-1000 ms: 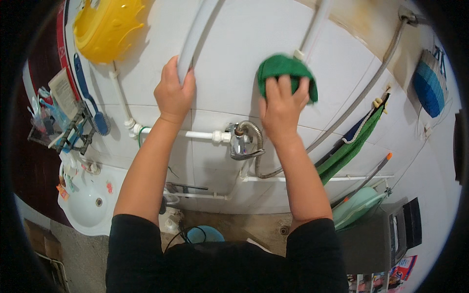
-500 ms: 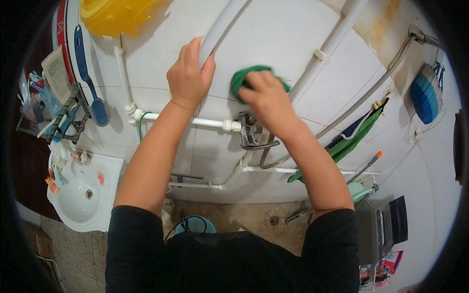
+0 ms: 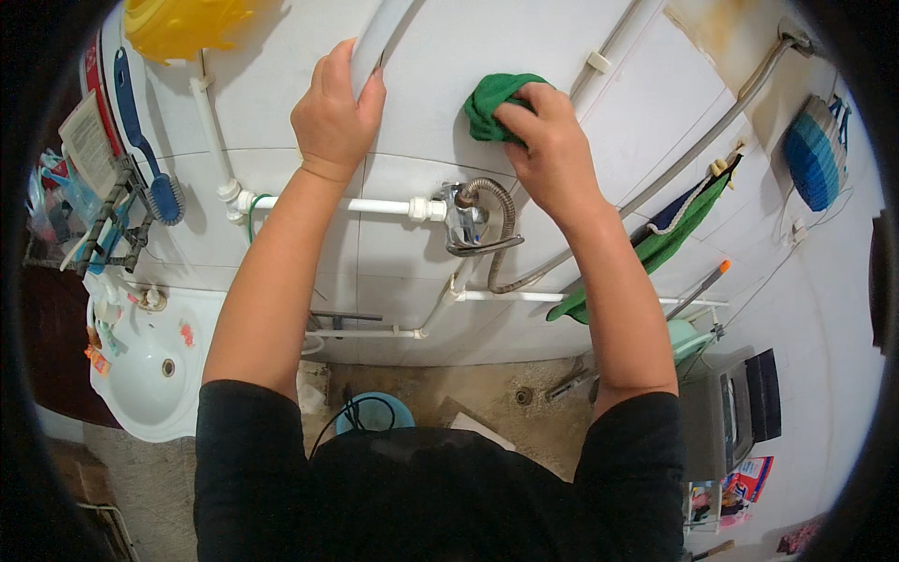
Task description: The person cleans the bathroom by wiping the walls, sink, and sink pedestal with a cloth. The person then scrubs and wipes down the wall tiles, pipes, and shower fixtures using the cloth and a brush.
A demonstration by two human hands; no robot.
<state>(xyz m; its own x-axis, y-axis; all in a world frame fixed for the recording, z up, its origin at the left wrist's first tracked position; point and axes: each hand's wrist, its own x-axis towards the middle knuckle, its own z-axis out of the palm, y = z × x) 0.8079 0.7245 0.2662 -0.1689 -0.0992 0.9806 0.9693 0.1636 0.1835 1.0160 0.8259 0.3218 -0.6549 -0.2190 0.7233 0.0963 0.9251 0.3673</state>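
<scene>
My left hand (image 3: 337, 117) is wrapped round a pale grey pipe or hose (image 3: 379, 42) that runs up along the tiled wall. With bent fingers my right hand (image 3: 552, 140) grips a green cloth (image 3: 498, 103) and presses it against the white tiles (image 3: 426, 112). Below and between my hands, a metal mixer tap (image 3: 465, 220) is fixed to a white horizontal pipe (image 3: 375, 205). A flexible metal shower hose (image 3: 510, 211) curls out of the tap and climbs to the right behind my forearm.
A white washbasin (image 3: 150, 384) stands at the left, under a dark rack (image 3: 122, 220) and a blue brush (image 3: 140, 131). Green towels (image 3: 684, 229) hang at the right above a grey machine (image 3: 712, 412). On the floor are a light-blue bucket (image 3: 384, 407) and a drain (image 3: 524, 396).
My right hand and the green cloth have moved up and to the right over the tiles. The left hand keeps its hold while the whole view shifts slightly.
</scene>
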